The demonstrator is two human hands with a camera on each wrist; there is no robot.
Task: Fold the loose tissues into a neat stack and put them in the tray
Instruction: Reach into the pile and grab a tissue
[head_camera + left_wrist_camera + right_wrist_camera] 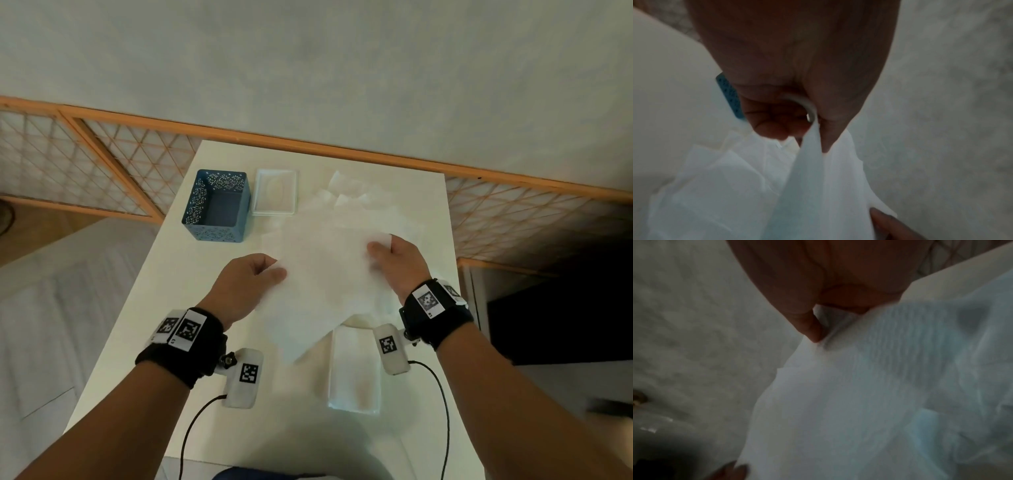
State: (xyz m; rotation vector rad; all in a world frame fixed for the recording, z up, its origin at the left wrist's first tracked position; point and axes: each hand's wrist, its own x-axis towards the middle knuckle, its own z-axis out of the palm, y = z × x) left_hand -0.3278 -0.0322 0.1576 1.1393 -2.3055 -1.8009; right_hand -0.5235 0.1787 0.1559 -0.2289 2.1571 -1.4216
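A white tissue sheet point(325, 274) hangs spread above the table, held by two of its corners. My left hand point(270, 269) pinches its left corner between thumb and curled fingers; in the left wrist view the tissue point(818, 186) drapes down from that hand point(813, 129). My right hand point(380, 248) pinches the right corner, and the tissue point(859, 394) falls away below that hand point(820, 331). A folded tissue stack point(356, 370) lies on the table near me, partly under the hanging sheet. Several loose tissues point(346, 195) lie farther back. The clear tray point(275, 193) sits at the table's far side.
A blue perforated basket point(219, 205) stands left of the tray. The white table point(178, 308) drops off on both sides. An orange lattice fence point(102, 164) runs behind it. Cables trail from both wrist cameras toward me.
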